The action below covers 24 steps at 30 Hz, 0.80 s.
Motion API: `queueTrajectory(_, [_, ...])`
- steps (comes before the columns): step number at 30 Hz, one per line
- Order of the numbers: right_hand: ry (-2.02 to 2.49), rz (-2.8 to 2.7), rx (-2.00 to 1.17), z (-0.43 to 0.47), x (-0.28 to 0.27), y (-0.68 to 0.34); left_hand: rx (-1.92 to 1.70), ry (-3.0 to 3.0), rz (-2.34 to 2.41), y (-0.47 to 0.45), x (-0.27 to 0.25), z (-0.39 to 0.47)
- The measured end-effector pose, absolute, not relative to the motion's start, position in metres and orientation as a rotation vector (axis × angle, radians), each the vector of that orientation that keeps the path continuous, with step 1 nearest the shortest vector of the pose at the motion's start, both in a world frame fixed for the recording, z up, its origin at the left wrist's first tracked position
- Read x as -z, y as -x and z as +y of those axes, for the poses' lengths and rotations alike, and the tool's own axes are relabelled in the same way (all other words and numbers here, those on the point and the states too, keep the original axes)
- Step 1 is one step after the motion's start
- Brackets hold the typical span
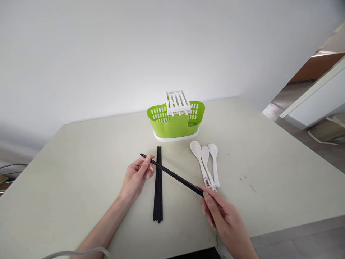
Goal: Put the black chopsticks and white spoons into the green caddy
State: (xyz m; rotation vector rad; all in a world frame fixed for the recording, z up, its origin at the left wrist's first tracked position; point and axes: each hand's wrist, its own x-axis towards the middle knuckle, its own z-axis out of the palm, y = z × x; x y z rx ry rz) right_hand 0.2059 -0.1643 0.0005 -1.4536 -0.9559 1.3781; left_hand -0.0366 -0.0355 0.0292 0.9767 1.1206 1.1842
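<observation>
A pair of black chopsticks [176,176] slants across the middle of the view, held at both ends. My left hand [137,175] pinches the thin tips between thumb and fingers. At the thick end, my right hand [223,216] is closed around the chopsticks. Beneath them lies a bundle of several more black chopsticks [158,194], pointing away from me on the table. Three white spoons [205,162] rest side by side just beyond my right hand, their bowls away from me. One handle end is partly covered by that hand.
A green utensil basket [175,126] with a white base and white slatted rack [178,102] stands at the back of the pale table [102,151]. A white wall [113,54] rises behind it. A grey cable [78,251] crosses the lower left corner.
</observation>
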Motion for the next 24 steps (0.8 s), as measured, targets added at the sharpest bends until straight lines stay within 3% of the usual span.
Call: queueTrajectory(24, [1.398, -1.102, -1.234, -0.163, 0.013, -0.206, -1.186, -1.044, 1.145, 0.045, -0.023, -0.031])
